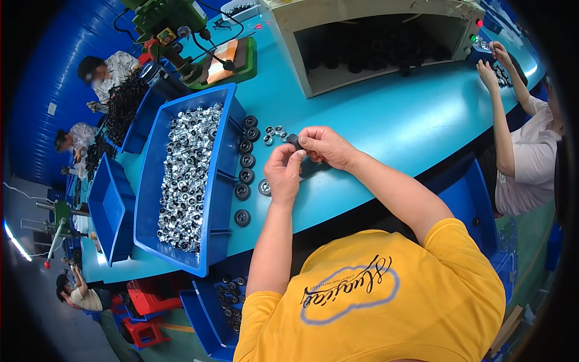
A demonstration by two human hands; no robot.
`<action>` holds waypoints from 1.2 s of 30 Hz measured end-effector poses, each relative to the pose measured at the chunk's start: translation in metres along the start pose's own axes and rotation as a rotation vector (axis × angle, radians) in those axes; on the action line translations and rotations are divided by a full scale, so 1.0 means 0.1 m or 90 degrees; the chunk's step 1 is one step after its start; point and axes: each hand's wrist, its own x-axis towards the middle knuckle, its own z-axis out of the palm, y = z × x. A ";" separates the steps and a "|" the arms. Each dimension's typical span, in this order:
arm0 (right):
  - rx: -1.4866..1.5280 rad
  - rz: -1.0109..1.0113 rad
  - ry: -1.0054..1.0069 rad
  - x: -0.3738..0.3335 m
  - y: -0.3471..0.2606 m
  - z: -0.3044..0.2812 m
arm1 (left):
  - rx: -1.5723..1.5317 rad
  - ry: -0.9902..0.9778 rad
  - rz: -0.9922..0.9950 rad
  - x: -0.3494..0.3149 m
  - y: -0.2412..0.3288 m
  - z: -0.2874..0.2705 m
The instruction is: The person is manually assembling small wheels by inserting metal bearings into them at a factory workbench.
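A person's yellow short-sleeved cotton T-shirt (374,326), bearing a blue cloud outline, is filling the lower foreground, with both bare forearms reaching over a smooth turquoise tabletop (374,123). The left hand (283,174) and the right hand (330,148) are meeting above it, pinching a small, dark, rounded piece (294,141) between their fingertips; the fingers are covering much of it, so its exact form is hard to tell. Just beyond the left hand, a few shiny silver hubs (268,139) are lying in a loose cluster. To the left, black round wheels (246,161) are forming an uneven column beside a large, deep blue plastic tub (221,193), which is holding a heap of shiny silver parts with dark centres (188,175). Past the tub, a smaller blue plastic tray (111,208) is sitting at the left. Farther ahead, a boxy cream-coloured housing (289,45) is standing on the table, its wide, dark opening showing black pieces. A green metal machine (163,24) is standing to its left. At the far right, a co-worker in a pale shirt (525,166) is holding both hands above small silver parts; at the far left, other people are working near piled black parts (125,108).
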 end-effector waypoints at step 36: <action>-0.353 -0.209 0.008 -0.04 -0.16 -0.01 | -0.061 -0.035 0.010 0.02 0.04 -0.03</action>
